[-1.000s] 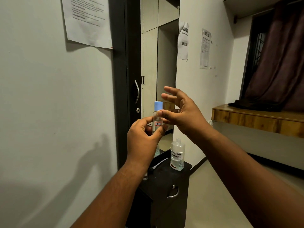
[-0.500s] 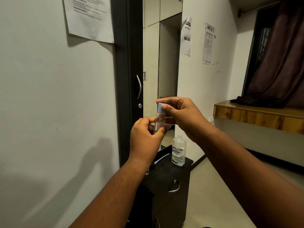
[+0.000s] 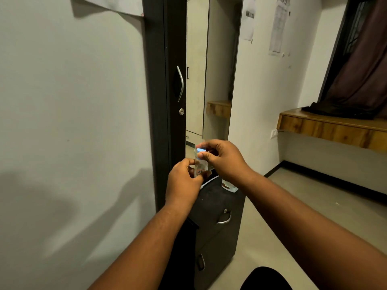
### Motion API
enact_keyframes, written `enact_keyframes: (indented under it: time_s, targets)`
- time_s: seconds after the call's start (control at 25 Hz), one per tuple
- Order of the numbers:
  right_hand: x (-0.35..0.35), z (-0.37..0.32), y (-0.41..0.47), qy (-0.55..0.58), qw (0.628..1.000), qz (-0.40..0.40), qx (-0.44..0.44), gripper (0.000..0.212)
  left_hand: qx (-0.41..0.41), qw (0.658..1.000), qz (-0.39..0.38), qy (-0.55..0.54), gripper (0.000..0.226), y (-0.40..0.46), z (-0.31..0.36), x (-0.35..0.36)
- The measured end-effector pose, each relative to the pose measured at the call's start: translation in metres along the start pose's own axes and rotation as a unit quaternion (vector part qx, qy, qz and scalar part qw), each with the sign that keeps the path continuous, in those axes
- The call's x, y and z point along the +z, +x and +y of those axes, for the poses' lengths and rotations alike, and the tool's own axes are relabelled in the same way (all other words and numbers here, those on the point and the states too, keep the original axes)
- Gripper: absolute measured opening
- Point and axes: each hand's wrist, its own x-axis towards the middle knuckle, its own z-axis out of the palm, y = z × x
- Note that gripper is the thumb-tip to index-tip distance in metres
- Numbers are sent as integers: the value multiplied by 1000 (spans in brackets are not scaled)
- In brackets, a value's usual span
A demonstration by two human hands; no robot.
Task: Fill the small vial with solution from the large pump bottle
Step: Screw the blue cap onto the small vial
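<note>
While both hands are up in front of the tall dark door, the small vial sits between them, just right of the door's edge and lower than its silver handle. The left hand holds the clear body of the vial from below, with its thumb and fingers curled round the bottom part, where a little red and white label shows. The right hand comes in from the other side and pinches the blue cap at the top, thumb under it and fingers bent over it. The vial stands nearly straight up. I cannot tell if the cap is tight or loose, as this part is a bit blurry. Below the hands, right beside the door, stands a low black cabinet with curved silver pulls on its front. On top of the cabinet stands the large bottle, but only its bottom end peeks out under the right wrist, so its pump is hidden. Far to the right of the door, a wooden shelf runs along the wall with a dark curtain hanging over it.
</note>
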Motion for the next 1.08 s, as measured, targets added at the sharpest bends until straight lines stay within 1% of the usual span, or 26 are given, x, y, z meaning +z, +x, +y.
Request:
enact_keyframes:
  time_s: [0.12,0.2,0.36,0.48,0.6,0.8,0.96,1.08]
  targets:
    - [16,45,3,-50,998,-32,7,27,-41,997,-48,40,42,4,-30,14]
    - [25,71,3,-64,997,-36,17,26,-61,995,-68,44,46,6,-46,23]
    - [46,122,4,-79,994,-53,48,19,-92,992,-78,38,27,13,-78,46]
    - [65,158,3,-83,992,-71,61,16,-116,988,-92,41,23,16,-107,64]
    - [83,195,7,-67,992,-71,79,15,-141,983,-109,40,21,23,-137,84]
    - [104,245,10,-78,990,-76,91,14,-171,979,-105,20,23,31,-172,113]
    - [108,260,15,-60,993,-56,86,14,-171,981,-87,8,25,36,-181,127]
    - [107,259,17,-76,992,-70,71,13,-170,983,-73,1,32,37,-183,129]
